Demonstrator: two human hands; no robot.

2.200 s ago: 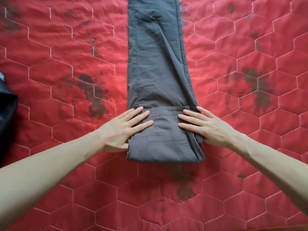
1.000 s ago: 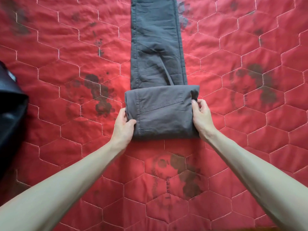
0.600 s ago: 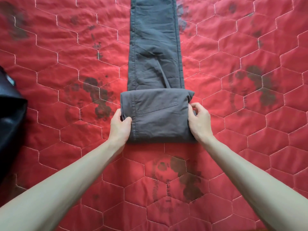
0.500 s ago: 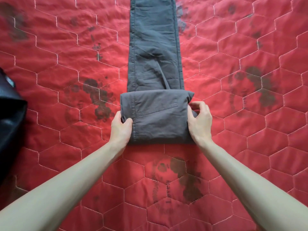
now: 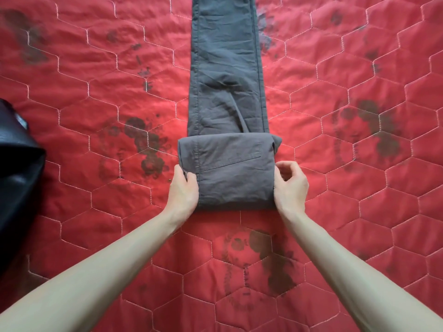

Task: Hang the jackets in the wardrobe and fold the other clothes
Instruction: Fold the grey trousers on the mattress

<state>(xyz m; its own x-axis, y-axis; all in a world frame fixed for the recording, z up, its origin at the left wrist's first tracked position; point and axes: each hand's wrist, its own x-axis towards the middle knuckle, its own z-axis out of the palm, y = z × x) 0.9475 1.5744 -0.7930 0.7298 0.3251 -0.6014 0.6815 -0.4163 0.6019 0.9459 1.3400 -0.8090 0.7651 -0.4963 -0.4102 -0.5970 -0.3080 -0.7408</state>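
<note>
At the trousers' folded end, both hands, fingers curled.

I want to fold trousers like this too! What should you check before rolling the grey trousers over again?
1. Left hand grips the left edge of the folded part: ok.
2. Right hand holds the right edge: cannot tell; its fingers are curled beside the fabric, not clearly pinching it.
3. Folded part of the grey trousers is even: not ok; a corner sticks out at its upper right.
4. Unfolded legs ahead lie straight: ok, though wrinkled near the fold.
5. Red quilt is free of things along the legs: ok.
6. Black garment at the left is apart from the trousers: ok.
</note>
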